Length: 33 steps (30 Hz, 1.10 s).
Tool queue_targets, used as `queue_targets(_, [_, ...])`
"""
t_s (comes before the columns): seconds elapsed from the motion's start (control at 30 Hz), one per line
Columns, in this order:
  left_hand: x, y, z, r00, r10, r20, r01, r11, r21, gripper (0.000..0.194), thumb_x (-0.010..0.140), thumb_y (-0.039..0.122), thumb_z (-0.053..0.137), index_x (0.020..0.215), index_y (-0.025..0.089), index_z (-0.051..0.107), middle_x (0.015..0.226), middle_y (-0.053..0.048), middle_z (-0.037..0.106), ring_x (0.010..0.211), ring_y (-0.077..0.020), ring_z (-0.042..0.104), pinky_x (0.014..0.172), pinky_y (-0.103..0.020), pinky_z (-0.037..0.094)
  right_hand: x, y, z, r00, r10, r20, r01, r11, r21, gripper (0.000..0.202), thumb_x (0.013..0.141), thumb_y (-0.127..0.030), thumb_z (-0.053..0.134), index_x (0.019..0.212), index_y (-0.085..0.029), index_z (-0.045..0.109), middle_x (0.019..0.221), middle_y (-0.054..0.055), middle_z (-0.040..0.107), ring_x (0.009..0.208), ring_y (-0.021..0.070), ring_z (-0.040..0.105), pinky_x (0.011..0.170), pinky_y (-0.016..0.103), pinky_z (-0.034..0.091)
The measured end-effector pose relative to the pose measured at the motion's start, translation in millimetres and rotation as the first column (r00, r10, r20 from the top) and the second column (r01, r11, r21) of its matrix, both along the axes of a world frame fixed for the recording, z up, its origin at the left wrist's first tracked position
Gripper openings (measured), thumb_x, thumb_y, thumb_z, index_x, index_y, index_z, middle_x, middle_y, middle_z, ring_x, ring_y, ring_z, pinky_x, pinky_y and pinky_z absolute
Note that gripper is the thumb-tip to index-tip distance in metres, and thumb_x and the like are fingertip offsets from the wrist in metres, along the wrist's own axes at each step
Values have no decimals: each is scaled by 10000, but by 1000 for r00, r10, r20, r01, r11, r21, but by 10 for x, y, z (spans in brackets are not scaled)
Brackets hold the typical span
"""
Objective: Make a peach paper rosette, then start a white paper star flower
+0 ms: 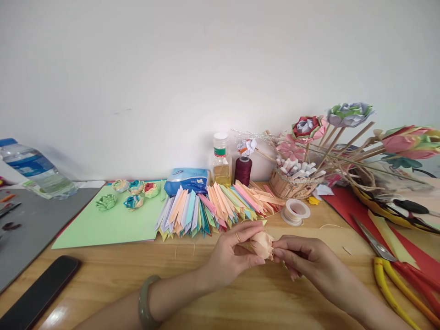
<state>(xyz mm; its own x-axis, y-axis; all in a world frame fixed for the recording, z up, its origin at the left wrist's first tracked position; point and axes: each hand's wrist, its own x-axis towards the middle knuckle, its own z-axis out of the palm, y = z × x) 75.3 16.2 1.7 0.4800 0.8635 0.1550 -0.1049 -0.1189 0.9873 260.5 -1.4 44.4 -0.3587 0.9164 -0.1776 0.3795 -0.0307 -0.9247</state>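
A peach-coloured folded paper flower (pixel 261 245) is held just above the wooden table, between both hands. My left hand (pixel 237 247) is closed around its left side, thumb below and fingers above. At its right edge my right hand (pixel 300 254) pinches the paper between thumb and fingertips. Just behind the hands lies a long row of folded paper strips (pixel 192 213) in lilac, peach, teal, pink and yellow. A spool of pale thread (pixel 295 211) stands close behind my right hand.
Small finished paper flowers (pixel 106 202) rest on green paper (pixel 113 229) at left. Behind are a blue tissue pack (pixel 187 181), a glue bottle (pixel 221 160), dark red thread (pixel 243 170) and a basket (pixel 295 183). Scissors (pixel 381 250) lie right, a black case (pixel 41 291) front left.
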Motion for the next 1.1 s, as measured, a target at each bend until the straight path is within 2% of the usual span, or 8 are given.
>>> queue_targets(0.2, [-5, 4, 7, 1000, -8, -14, 8, 1000, 20, 500, 687, 255, 673, 1165, 309, 536, 1288, -45, 455, 1161, -223, 447, 939, -333, 410, -30, 0, -2, 998, -54, 25, 55, 998, -14, 366, 738, -499, 521, 670, -168, 663, 622, 7, 529, 498, 97, 448, 454, 207, 405])
queue_targets(0.37, [-9, 13, -14, 1000, -1, -21, 3, 998, 66, 498, 691, 253, 670, 1166, 311, 533, 1300, -47, 449, 1174, -224, 436, 967, -351, 384, -40, 2, 5, 993, -111, 31, 112, 993, -46, 370, 685, -518, 566, 673, -169, 689, 601, 4, 534, 454, 83, 421, 433, 210, 386])
queue_targets(0.63, [-19, 14, -6, 999, -48, 10, 48, 998, 39, 492, 704, 269, 655, 1178, 294, 525, 1338, -67, 411, 1202, -258, 405, 913, -366, 433, -46, 3, 45, 995, -94, -26, 91, 988, -124, 426, 687, -570, 552, 664, -153, 636, 514, -39, 462, 400, 54, 371, 395, 191, 319])
queue_targets(0.77, [-18, -3, 18, 999, -45, -11, 46, 998, 46, 483, 714, 278, 641, 1182, 294, 520, 1345, -70, 405, 1181, -263, 429, 883, -374, 457, -57, -10, 47, 996, -94, 2, 94, 995, -34, 364, 736, -500, 539, 648, -160, 638, 553, -29, 473, 430, 62, 372, 403, 189, 331])
queue_targets(0.9, [-21, -15, 42, 998, -12, -65, 19, 994, 110, 480, 715, 265, 641, 1179, 296, 522, 1332, -65, 427, 1180, -247, 436, 948, -396, 403, -69, -23, 19, 990, -135, 50, 133, 990, 37, 278, 738, -420, 557, 680, -171, 665, 588, -10, 529, 441, 72, 389, 403, 193, 346])
queue_targets(1.1, [-19, -16, 66, 993, -2, -120, 24, 983, 181, 484, 712, 249, 643, 1179, 281, 520, 1334, -73, 429, 1203, -235, 420, 993, -409, 351, -67, -36, -44, 980, -172, 102, 165, 984, 69, 216, 714, -353, 572, 628, -165, 636, 549, -9, 546, 462, 87, 405, 404, 192, 343])
